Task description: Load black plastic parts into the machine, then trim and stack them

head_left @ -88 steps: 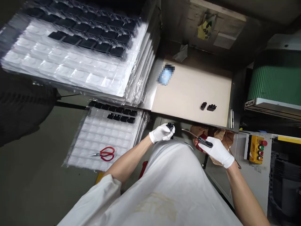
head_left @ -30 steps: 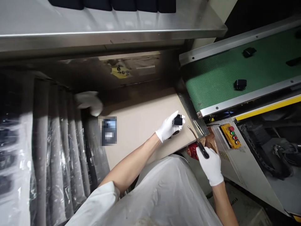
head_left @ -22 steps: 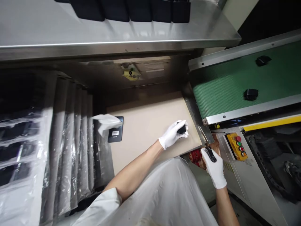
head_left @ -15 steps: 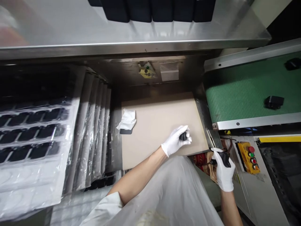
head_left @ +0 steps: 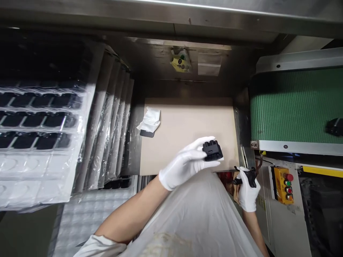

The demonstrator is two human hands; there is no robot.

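Observation:
My left hand [head_left: 184, 164], in a white glove, pinches a small black plastic part [head_left: 212, 150] and holds it up above the front edge of a beige board [head_left: 184, 121]. My right hand [head_left: 247, 185], also gloved, is closed round the black handle of a thin metal tool [head_left: 248, 176] just off the board's right front corner, over a brown paper bag [head_left: 233, 182]. The tool's tip is hard to make out.
Stacked clear blister trays [head_left: 40, 135] with black parts fill the left. A crumpled white cloth [head_left: 150, 119] lies on a dark object on the board. A green conveyor belt [head_left: 292, 105] carries a black part [head_left: 334, 126]. A yellow button box [head_left: 284, 178] sits at right.
My left hand picked the black part up off the board and lifted it toward me. My right hand drew the tool down to the board's right corner. The view swung from the trays to the board.

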